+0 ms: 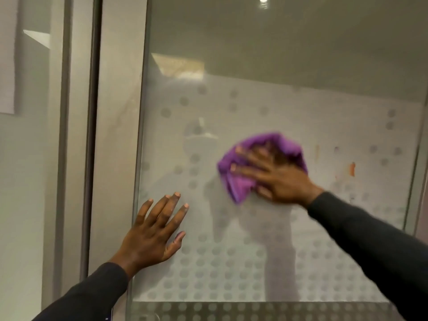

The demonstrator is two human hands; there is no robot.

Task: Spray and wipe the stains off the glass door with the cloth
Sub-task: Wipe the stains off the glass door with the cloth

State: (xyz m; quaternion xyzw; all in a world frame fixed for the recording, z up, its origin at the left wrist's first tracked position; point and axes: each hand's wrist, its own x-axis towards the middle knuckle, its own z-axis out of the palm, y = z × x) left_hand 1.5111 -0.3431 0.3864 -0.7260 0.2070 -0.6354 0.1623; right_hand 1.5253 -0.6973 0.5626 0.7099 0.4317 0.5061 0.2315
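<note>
The glass door [289,100] fills the view, with a frosted band dotted with clear circles across its lower half. My right hand [275,174] presses a crumpled purple cloth [238,179] flat against the frosted glass near the middle. Orange-brown stains [352,169] streak the glass to the right of the cloth, with a fainter one [317,152] higher up. My left hand [152,232] lies flat on the glass near the door's left edge, fingers spread, holding nothing. No spray bottle is in view.
A grey metal door frame [92,135] runs upright left of the glass. A white paper sheet [7,54] hangs on the wall at far left. The door's right edge [414,170] slants down at the right.
</note>
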